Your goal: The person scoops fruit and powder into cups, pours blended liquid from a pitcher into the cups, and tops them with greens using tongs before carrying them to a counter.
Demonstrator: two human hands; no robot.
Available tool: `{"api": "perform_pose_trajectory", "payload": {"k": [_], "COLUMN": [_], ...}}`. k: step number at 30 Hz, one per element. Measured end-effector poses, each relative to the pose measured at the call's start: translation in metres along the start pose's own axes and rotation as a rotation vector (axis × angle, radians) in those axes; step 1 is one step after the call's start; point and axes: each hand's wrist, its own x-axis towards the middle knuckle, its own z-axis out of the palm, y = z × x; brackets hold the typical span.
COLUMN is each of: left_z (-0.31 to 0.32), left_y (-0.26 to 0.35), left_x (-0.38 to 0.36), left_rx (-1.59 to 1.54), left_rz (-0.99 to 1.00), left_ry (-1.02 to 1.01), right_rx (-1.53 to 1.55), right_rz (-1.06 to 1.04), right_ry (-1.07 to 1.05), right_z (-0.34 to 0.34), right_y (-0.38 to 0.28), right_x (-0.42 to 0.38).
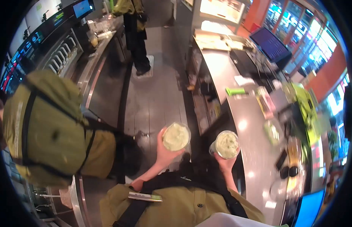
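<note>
My left hand (166,154) is wrapped round a clear cup (176,136) topped with pale green whipped cream. In my right hand (225,163) is a second cup (227,144), likewise heaped with pale swirled cream. Both cups stand roughly upright in front of my chest, over the aisle floor, apart from each other. The right cup is close to the edge of the steel counter (241,113). Cream hides whatever fills the cups below, and my palms cover part of their sides.
A co-worker in an olive top (51,128) stands close on my left, and another person (136,38) is farther up the aisle (149,94). The right counter holds a monitor (270,43), a green-handled item (235,91) and a blue screen (309,209). Steel worktops (104,56) line the left.
</note>
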Motion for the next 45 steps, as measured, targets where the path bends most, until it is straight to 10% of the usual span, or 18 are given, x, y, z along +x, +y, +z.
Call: {"api": "perform_pose_trajectory", "payload": {"k": [10, 24, 45], "left_z": [-0.039, -0.009, -0.113], "left_y": [-0.094, -0.272, -0.484], "left_x": [0.328, 0.893, 1.565], "left_rx": [0.14, -0.014, -0.027], "left_rz": [-0.045, 0.06, 0.012], "left_ry": [0.385, 0.094, 0.56], "right_rx": [0.216, 0.082, 0.405], "right_rz": [0.027, -0.009, -0.04], "right_ry": [-0.282, -0.09, -0.45], "right_z": [0.244, 0.566, 1.155], "right_y": [0.095, 0.191, 0.296], "right_x": [0.367, 0.808, 1.414]}}
